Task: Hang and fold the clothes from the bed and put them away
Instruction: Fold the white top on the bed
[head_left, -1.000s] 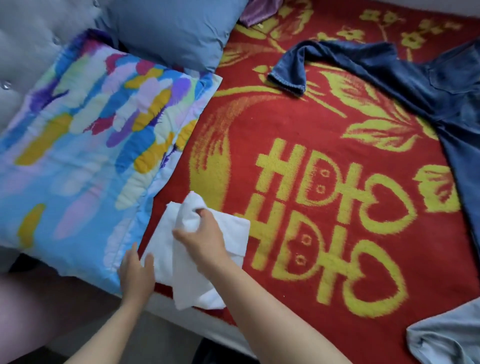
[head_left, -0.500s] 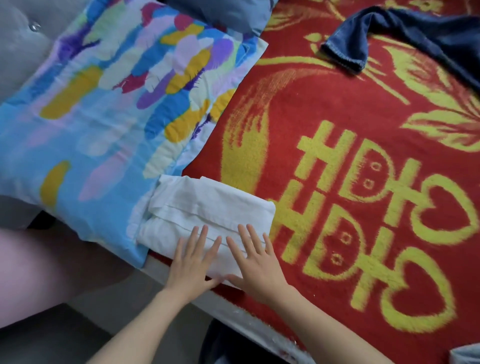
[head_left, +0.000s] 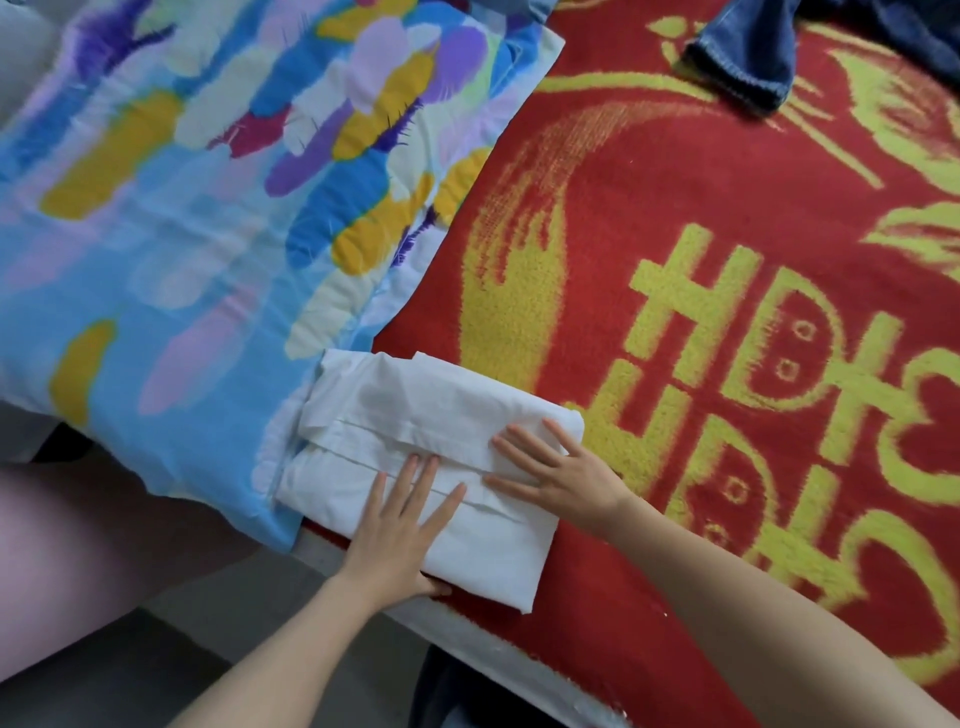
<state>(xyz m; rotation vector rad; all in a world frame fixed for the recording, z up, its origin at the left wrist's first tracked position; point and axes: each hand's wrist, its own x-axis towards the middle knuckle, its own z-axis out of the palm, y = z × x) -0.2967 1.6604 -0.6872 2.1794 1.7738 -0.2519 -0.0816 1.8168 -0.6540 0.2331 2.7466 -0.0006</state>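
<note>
A folded white garment (head_left: 415, 410) lies at the near edge of the bed, on the red and yellow blanket (head_left: 701, 415) and partly on the colourful pillow. My left hand (head_left: 400, 525) presses flat on its near half with straight fingers. My right hand (head_left: 561, 467) lies flat on its right end, fingers spread. A dark blue denim garment (head_left: 753, 57) lies spread at the far right of the bed, cut off by the frame.
A blue pillow with coloured brush-stroke print (head_left: 208, 234) fills the left. The bed's near edge (head_left: 467, 634) runs diagonally below the garment, with floor beneath at the lower left.
My right hand let go of the white fold it held up. The garment now lies folded flat. Both hands pressed onto it, then slid apart, the right one towards its right end.
</note>
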